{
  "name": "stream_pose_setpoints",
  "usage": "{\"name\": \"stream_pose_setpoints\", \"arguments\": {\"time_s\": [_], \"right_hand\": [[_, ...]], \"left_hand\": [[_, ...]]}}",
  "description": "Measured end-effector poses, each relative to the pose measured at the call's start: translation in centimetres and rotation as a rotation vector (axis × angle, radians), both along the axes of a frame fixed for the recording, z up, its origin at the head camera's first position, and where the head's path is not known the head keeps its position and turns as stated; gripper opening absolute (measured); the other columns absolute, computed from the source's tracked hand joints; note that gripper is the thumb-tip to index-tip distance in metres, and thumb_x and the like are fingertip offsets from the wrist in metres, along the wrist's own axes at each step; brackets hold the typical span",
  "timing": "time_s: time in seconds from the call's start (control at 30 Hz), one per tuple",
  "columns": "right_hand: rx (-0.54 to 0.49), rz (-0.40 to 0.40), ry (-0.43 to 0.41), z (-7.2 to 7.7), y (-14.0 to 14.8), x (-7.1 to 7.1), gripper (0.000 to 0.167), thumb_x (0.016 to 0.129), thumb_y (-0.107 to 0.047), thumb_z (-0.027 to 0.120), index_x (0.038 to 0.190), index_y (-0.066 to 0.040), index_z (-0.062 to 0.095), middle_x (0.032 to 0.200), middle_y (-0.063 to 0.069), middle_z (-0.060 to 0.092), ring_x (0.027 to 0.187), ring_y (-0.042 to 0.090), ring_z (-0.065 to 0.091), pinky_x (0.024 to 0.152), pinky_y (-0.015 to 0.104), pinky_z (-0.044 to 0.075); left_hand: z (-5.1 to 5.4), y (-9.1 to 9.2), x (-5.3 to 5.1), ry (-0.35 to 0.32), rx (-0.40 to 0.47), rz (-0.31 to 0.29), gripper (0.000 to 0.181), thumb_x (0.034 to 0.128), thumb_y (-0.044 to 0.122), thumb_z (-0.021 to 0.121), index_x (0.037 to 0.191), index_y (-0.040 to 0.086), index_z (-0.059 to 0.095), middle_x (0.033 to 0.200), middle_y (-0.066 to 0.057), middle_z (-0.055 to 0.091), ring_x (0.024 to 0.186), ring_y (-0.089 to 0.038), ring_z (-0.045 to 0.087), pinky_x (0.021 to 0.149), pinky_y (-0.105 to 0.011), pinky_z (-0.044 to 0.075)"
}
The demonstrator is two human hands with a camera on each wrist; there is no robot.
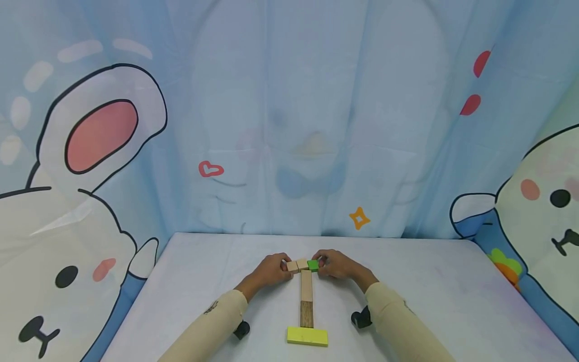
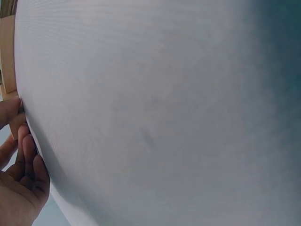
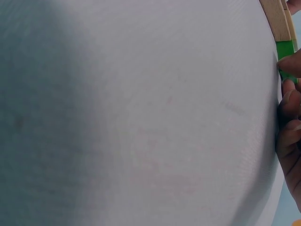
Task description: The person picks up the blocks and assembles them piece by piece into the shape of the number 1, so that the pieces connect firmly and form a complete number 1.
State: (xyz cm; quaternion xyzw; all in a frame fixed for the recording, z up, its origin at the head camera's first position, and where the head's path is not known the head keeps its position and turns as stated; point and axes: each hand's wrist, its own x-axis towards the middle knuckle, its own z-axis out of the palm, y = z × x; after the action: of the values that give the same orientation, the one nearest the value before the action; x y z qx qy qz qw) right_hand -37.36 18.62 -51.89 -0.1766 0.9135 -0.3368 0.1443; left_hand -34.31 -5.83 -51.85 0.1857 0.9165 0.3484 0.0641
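Note:
A short row of blocks lies at the far part of the table: a pale wooden cube (image 1: 292,267), a second pale wooden block (image 1: 302,264) and a green block (image 1: 313,265). My left hand (image 1: 273,268) pinches the left end cube between thumb and fingers. At the other end, my right hand (image 1: 338,264) holds the green block, its thumb on the near side in the right wrist view. From the row a pale wooden block (image 1: 306,285) runs toward me, followed by a darker-grained block (image 1: 306,314). A yellow block (image 1: 307,336) lies crosswise at the near end.
The blocks lie on a white-covered table (image 1: 203,281). Behind it hangs a light blue curtain (image 1: 271,100) with cartoon animals printed on both sides. Small black devices (image 1: 361,318) sit under both wrists.

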Motion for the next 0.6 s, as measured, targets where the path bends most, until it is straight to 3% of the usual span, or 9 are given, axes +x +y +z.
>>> {"name": "stream_pose_setpoints", "arguments": {"time_s": [0.6], "right_hand": [[-0.015,0.035,0.015,-0.11,0.26,0.03,0.036,0.084,-0.007,0.072,0.119,-0.008,0.064,0.091,0.002,0.059,0.077,0.016,0.053,0.067,0.03,0.044]], "left_hand": [[0.28,0.0,0.43,-0.023,-0.01,0.035,0.039,0.0875,0.017,0.076,0.119,0.0,0.061,0.084,0.001,0.062,0.074,-0.009,0.052,0.069,-0.028,0.045]]}}
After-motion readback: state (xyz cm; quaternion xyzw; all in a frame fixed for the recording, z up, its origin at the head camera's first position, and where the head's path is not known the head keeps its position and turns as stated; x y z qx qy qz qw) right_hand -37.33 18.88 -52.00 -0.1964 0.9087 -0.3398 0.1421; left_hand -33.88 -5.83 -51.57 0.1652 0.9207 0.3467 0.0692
